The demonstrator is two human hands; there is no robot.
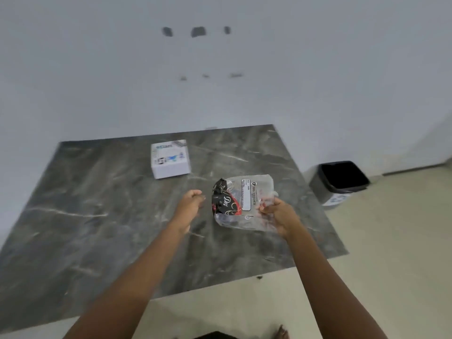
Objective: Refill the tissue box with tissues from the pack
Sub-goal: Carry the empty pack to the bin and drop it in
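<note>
A single head-worn wide-angle camera supplies the only view. It looks forward and steeply down from standing height over a dark marbled tabletop (97,216), which fills the lower centre. Both forearms enter from the bottom edge and extend away from the lens. The upper half faces a pale wall (318,69). A black bin (340,182) on the floor sits at the right edge. The frame is slightly motion-blurred, with straight lines bowed toward the margins.

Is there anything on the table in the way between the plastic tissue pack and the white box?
No, nothing visible. The right hand holds the tissue pack near the table's right side, and the tissue box sits farther back and to the left. Only bare marble surface lies between them. The left hand is beside the pack, empty.
</note>
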